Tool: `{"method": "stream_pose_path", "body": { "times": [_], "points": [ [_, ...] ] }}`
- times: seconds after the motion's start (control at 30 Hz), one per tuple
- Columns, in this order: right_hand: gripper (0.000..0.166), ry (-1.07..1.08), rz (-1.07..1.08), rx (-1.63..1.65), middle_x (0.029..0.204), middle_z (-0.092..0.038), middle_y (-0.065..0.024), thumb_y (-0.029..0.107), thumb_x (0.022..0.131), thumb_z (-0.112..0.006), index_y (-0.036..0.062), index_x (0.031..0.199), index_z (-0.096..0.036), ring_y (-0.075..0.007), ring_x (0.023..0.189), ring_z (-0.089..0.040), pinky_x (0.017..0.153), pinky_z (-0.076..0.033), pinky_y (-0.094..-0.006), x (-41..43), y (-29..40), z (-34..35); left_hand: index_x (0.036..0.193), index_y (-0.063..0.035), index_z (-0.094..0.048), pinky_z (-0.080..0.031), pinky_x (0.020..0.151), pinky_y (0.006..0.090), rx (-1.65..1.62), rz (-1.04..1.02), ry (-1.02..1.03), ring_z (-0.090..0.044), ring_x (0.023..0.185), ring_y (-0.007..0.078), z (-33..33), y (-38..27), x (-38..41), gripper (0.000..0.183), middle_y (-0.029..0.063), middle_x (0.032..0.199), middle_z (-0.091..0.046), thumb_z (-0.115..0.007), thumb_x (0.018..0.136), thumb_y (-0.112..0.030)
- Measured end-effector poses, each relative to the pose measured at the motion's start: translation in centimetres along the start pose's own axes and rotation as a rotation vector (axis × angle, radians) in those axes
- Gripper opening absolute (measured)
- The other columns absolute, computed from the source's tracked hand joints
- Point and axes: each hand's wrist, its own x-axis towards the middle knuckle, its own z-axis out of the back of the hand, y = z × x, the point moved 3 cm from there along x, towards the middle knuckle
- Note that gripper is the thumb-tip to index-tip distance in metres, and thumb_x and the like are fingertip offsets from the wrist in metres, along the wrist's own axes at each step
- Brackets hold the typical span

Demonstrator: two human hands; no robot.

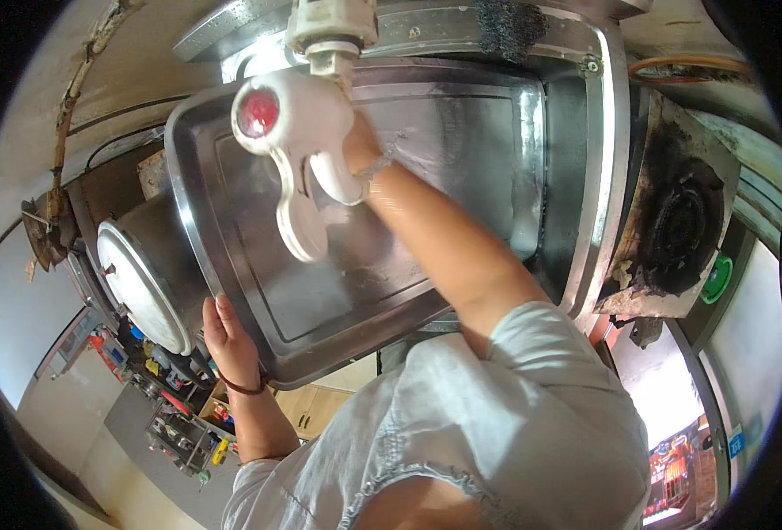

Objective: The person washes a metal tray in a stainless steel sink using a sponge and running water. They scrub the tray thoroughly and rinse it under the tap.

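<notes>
A large rectangular stainless-steel tray (311, 301) lies tilted across a metal sink (566, 165), its surface wet and shiny. My left hand (232, 341) holds the tray's rim at the near left corner, thumb and fingers around the edge. Over the tray, close to the camera, hangs a white plastic tap (298, 106) with a red disc and a lever. My right arm reaches across the tray towards the far side. Behind the tap, most of my right hand (362, 142) is hidden, so whether it holds anything is unclear.
Left of the tray stands a large pot with a metal lid (142, 285). A sooty gas burner (679, 215) is right of the sink. Dark scouring mesh (510, 30) rests on the sink's far ledge. A cluttered rack (179, 434) stands at lower left.
</notes>
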Motion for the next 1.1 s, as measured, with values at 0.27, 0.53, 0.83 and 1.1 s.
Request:
{"method": "stream_pose_path", "body": {
  "times": [0.27, 0.53, 0.83, 1.1],
  "points": [
    [0.046, -0.426, -0.593, -1.335, 0.135, -0.029, -0.0083, 0.028, 0.082, -0.040, 0.0123, 0.125, -0.039, -0.0289, 0.123, -0.024, 0.096, -0.026, -0.0403, -9.8, -18.6, 21.5, 0.073, -0.0018, -0.040, -0.027, 0.050, 0.0223, 0.011, -0.027, -0.001, -0.028, 0.059, 0.0083, 0.1, 1.0, -0.3, 0.028, -0.0003, 0.060, -0.031, -0.039, 0.091, -0.023],
    [0.021, -0.604, -0.002, -0.788, 0.098, -0.047, -0.0209, 0.001, 0.072, -0.049, -0.0019, 0.093, -0.052, -0.0330, 0.094, -0.045, 0.082, -0.036, -0.0412, -2.7, -7.8, 7.6, 0.071, -0.0018, -0.036, -0.029, 0.047, 0.0249, -0.007, 0.006, 0.036, -0.027, 0.054, 0.0123, 0.3, 0.8, -0.6, 0.026, 0.0046, 0.056, -0.030, -0.041, 0.090, -0.018],
    [0.014, -0.149, 0.566, -0.381, 0.086, -0.054, -0.0118, 0.006, 0.076, -0.047, 0.0043, 0.087, -0.056, -0.0303, 0.085, -0.051, 0.074, -0.041, -0.0383, 3.6, 3.6, -4.6, 0.071, -0.0023, -0.036, -0.029, 0.046, 0.0265, 0.000, -0.022, 0.084, -0.026, 0.054, 0.0141, 0.6, -0.4, -0.6, 0.026, 0.0066, 0.055, -0.030, -0.042, 0.090, -0.018],
    [0.016, -0.631, -0.540, -0.959, 0.081, -0.047, -0.0207, 0.011, 0.069, -0.050, -0.0036, 0.075, -0.050, -0.0363, 0.080, -0.046, 0.073, -0.037, -0.0432, -6.0, -16.2, 22.4, 0.074, -0.0018, -0.039, -0.033, 0.048, 0.0276, -0.029, -0.012, 0.090, -0.032, 0.052, 0.0168, 0.4, 0.6, -0.5, 0.025, 0.0096, 0.057, -0.037, -0.042, 0.090, -0.021]
  ]
}}
